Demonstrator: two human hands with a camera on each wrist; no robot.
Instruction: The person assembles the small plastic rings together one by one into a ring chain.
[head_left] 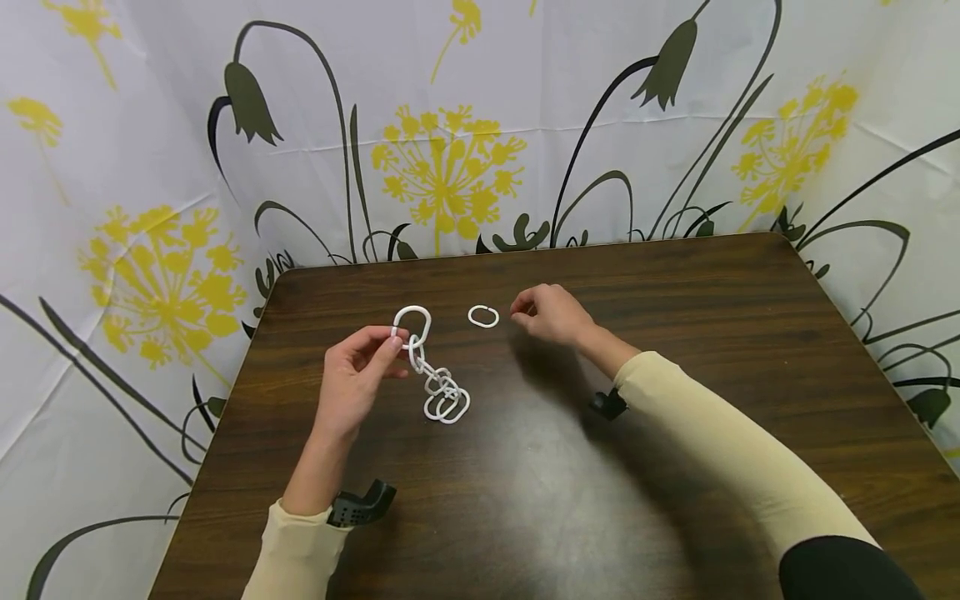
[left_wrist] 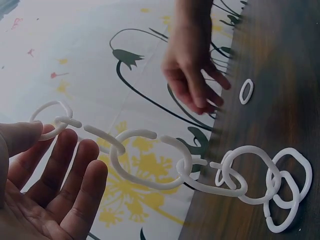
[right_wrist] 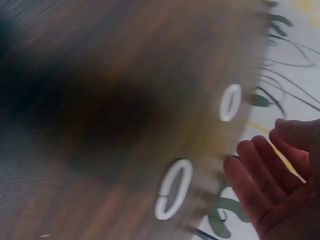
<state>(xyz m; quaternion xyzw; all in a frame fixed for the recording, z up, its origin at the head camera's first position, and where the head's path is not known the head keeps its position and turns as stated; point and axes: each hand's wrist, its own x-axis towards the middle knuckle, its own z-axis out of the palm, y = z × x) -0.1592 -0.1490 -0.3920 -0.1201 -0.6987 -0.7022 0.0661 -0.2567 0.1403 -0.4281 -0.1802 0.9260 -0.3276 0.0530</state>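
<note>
My left hand point(head_left: 354, 379) pinches the top link of a white plastic chain point(head_left: 447, 392) between thumb and fingers. From there the oval links run down, and the lowest ones lie bunched on the table. Small gaps show in several links of the chain point(left_wrist: 145, 185) in the left wrist view. My right hand point(head_left: 553, 315) hovers over the far part of the table with fingers loosely bent, holding nothing. Just left of it lies a loose white link point(head_left: 483, 325). The right wrist view shows two separate links, a nearer one point(right_wrist: 164, 188) and a farther one point(right_wrist: 223, 103).
A dark wood-grain table point(head_left: 525, 500) spreads under both hands. Its far edge meets a white curtain point(head_left: 315, 183) printed with yellow and green flowers. A black wrist device point(head_left: 363, 504) sits on my left wrist, another point(head_left: 607, 405) at my right.
</note>
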